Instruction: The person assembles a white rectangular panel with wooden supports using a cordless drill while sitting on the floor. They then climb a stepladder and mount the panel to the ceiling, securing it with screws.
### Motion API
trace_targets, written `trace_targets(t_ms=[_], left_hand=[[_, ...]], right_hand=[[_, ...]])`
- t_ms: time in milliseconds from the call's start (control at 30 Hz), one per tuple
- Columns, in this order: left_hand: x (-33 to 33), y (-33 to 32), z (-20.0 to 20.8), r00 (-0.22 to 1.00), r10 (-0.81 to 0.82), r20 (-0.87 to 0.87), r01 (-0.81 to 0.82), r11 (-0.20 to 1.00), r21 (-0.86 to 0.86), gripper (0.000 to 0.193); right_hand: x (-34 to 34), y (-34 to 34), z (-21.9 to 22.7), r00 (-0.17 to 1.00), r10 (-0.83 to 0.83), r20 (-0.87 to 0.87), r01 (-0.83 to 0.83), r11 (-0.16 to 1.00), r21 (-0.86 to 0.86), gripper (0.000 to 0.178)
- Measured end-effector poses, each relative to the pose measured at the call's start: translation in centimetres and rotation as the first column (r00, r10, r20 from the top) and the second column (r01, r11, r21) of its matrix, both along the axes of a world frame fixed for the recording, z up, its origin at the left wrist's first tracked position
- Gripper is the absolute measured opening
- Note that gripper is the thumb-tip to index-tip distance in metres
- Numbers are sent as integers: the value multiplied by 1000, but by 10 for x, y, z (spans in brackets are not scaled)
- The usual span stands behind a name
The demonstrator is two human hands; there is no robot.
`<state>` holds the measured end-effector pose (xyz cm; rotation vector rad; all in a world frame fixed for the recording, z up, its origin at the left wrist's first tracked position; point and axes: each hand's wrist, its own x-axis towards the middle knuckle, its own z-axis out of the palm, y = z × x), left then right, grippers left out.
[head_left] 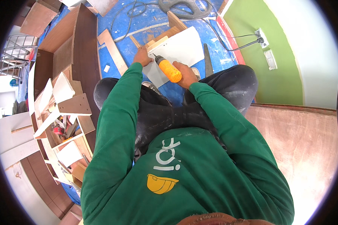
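1. Head view: the right hand (186, 75) is wrapped around the handle of a yellow drill (169, 69); the drill's bit points up and left, toward the near-left edge of a white panel (186, 47);
2. the left hand (142, 57) is at that panel's left corner, beside the bit's tip; some of its fingers are hidden, so I cannot tell whether it pinches the panel or only presses on it;
3. the panel lies ahead of the crossed legs, over the blue floor covering (219, 54); a pale board (114, 52) lies to its left, a saw (208, 62) just to its right.
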<state>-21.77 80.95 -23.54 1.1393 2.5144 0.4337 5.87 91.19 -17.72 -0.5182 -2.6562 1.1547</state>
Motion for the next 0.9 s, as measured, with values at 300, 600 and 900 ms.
trace_targets(t_ms=[300, 600, 900], left_hand=[[6, 2, -6, 997, 2, -75, -6, 999, -49, 91], [13, 1, 2, 994, 22, -104, -24, 1000, -18, 71], [12, 1, 3, 994, 31, -103, -35, 999, -39, 71]], right_hand=[[-1, 0, 4, 999, -18, 50, 14, 997, 78, 36], [-1, -3, 10, 998, -32, 62, 27, 996, 83, 34], [-3, -1, 6, 996, -22, 83, 12, 994, 111, 36]])
